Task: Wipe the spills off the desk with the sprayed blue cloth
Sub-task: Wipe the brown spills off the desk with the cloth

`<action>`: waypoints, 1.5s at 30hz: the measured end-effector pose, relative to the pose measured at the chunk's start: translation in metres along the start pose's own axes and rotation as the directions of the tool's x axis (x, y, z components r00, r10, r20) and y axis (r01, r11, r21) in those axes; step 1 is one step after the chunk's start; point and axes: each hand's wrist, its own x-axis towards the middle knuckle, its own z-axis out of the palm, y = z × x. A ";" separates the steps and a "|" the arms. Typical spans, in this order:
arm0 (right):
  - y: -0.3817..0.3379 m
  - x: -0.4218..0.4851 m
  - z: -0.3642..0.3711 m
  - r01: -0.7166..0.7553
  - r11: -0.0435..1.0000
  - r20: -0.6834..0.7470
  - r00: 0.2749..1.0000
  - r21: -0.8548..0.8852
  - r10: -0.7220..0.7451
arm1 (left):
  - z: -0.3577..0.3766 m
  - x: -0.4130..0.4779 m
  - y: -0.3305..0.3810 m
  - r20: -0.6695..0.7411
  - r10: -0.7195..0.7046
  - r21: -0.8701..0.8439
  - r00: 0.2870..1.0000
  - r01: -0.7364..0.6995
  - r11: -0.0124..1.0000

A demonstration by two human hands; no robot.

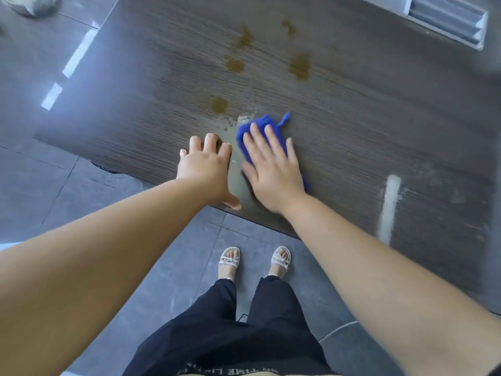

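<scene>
Wiping is under way: our right hand [273, 169] presses the blue cloth [264, 120] flat-fingered at frame centre, beside a pale smear [235, 172]; our left hand [206, 164] rests open on the desk [352, 131]. Next, we judge, push toward the brown spills [299, 66] above.

Dark wood-grain desk [352, 126]: brownish spills [299, 67] are scattered over its far part, and a pale wet smear [235, 169] is seen beside the cloth. Blue cloth [261, 125] is pressed to the desk under the straight-fingered right hand [271, 169]. Left hand [206, 169] is laid flat just beside it.
</scene>
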 end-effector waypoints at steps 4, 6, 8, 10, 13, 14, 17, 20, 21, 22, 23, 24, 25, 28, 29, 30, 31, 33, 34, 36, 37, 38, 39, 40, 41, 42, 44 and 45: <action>0.052 -0.046 0.001 0.234 0.969 0.019 0.972 -0.083 -0.234 | -0.001 -0.001 -0.001 0.004 0.007 -0.002 1.000 -0.007 1.000; 0.076 -0.035 -0.008 0.083 0.995 0.004 0.997 -0.059 -0.083 | -0.001 -0.001 0.000 0.007 0.007 -0.006 1.000 -0.007 1.000; 0.076 -0.011 -0.012 -0.164 0.986 -0.023 0.986 -0.024 0.164 | -0.002 -0.001 0.000 0.009 0.008 -0.011 1.000 -0.008 1.000; 0.055 0.010 -0.009 -0.339 0.940 -0.085 0.938 -0.031 0.336 | -0.002 -0.002 0.000 0.006 0.006 -0.016 1.000 -0.006 1.000; 0.013 0.008 0.001 -0.277 0.961 -0.078 0.958 -0.015 0.275 | -0.001 -0.003 -0.001 -0.004 0.004 -0.014 1.000 -0.004 1.000; 0.004 -0.006 0.004 -0.161 0.987 -0.067 0.985 -0.017 0.159 | 0.000 -0.002 -0.001 -0.013 0.006 -0.015 1.000 -0.006 1.000; 0.015 -0.059 0.011 0.209 0.975 -0.033 0.977 -0.070 -0.211 | 0.002 -0.003 -0.002 -0.031 0.012 -0.015 0.999 -0.013 1.000; 0.067 -0.091 0.006 0.284 0.954 -0.015 0.958 -0.097 -0.287 | 0.001 -0.003 -0.003 -0.018 0.014 -0.015 1.000 -0.014 1.000; 0.080 -0.092 0.002 0.216 0.972 -0.028 0.975 -0.094 -0.219 | 0.001 -0.004 -0.002 -0.015 0.012 -0.015 1.000 -0.012 1.000; 0.088 -0.088 0.000 0.092 0.993 -0.051 0.994 -0.070 -0.096 | 0.000 -0.004 -0.002 -0.013 0.008 -0.015 1.000 -0.008 1.000; 0.086 -0.078 -0.001 -0.067 0.997 -0.069 0.995 -0.033 0.065 | -0.001 -0.003 -0.002 -0.012 0.002 -0.016 1.000 -0.003 1.000; 0.078 -0.066 -0.002 -0.219 0.976 -0.096 0.971 -0.005 0.217 | -0.002 -0.004 -0.001 -0.011 -0.002 -0.019 1.000 0.002 1.000; 0.064 -0.053 0.000 -0.324 0.946 -0.122 0.939 0.004 0.322 | -0.002 -0.004 -0.001 -0.013 -0.007 -0.025 1.000 0.007 1.000; 0.015 -0.035 0.011 -0.226 0.974 -0.136 0.965 0.022 0.226 | 0.002 -0.004 -0.001 -0.030 -0.032 -0.060 0.999 0.030 0.998; 0.005 -0.039 0.014 -0.079 0.997 -0.129 0.988 0.010 0.080 | 0.003 -0.004 -0.002 -0.037 -0.038 -0.065 0.999 0.036 0.997; 0.002 -0.050 0.017 0.072 0.997 -0.113 0.991 -0.030 -0.075 | 0.004 -0.004 -0.003 -0.040 -0.040 -0.066 0.998 0.038 0.997; 0.008 -0.064 0.017 0.195 0.979 -0.079 0.977 -0.066 -0.200 | 0.005 -0.004 -0.002 -0.043 -0.039 -0.065 0.998 0.036 0.997; 0.037 -0.089 0.014 0.333 0.938 -0.006 0.942 -0.093 -0.335 | 0.003 -0.005 -0.001 -0.038 -0.043 -0.073 0.998 0.040 0.997; 0.056 -0.099 0.011 0.358 0.929 -0.006 0.933 -0.092 -0.360 | 0.003 -0.005 -0.001 -0.035 -0.047 -0.077 0.998 0.044 0.996; 0.098 -0.107 0.002 0.302 0.948 -0.002 0.953 -0.096 -0.304 | 0.002 -0.005 -0.001 -0.031 -0.057 -0.084 0.998 0.054 0.995; 0.113 -0.105 -0.001 0.237 0.967 0.000 0.971 -0.094 -0.238 | 0.003 -0.005 -0.001 -0.031 -0.063 -0.089 0.998 0.060 0.994; 0.121 -0.098 -0.005 0.154 0.985 -0.014 0.988 -0.083 -0.155 | 0.003 -0.005 -0.001 -0.034 -0.065 -0.092 0.997 0.062 0.994; 0.119 -0.090 -0.005 0.058 0.997 -0.035 0.998 -0.058 -0.060 | 0.004 -0.006 0.000 -0.035 -0.066 -0.095 0.997 0.063 0.993; 0.108 -0.080 -0.005 -0.053 0.998 -0.063 0.997 -0.044 0.050 | 0.003 -0.006 0.000 -0.038 -0.065 -0.098 0.997 0.061 0.993; 0.091 -0.070 -0.003 -0.150 0.988 -0.087 0.985 -0.034 0.147 | 0.003 -0.006 0.000 -0.042 -0.062 -0.102 0.997 0.058 0.993; 0.071 -0.061 0.001 -0.210 0.977 -0.102 0.973 -0.025 0.207 | 0.004 -0.007 0.000 -0.044 -0.063 -0.106 0.997 0.058 0.993; 0.030 -0.053 0.011 -0.156 0.988 -0.105 0.983 -0.016 0.153 | 0.004 -0.006 0.000 -0.050 -0.065 -0.106 0.997 0.059 0.993; 0.014 -0.057 0.015 -0.055 0.998 -0.107 0.993 -0.013 0.053 | 0.005 -0.006 0.000 -0.051 -0.065 -0.102 0.997 0.059 0.993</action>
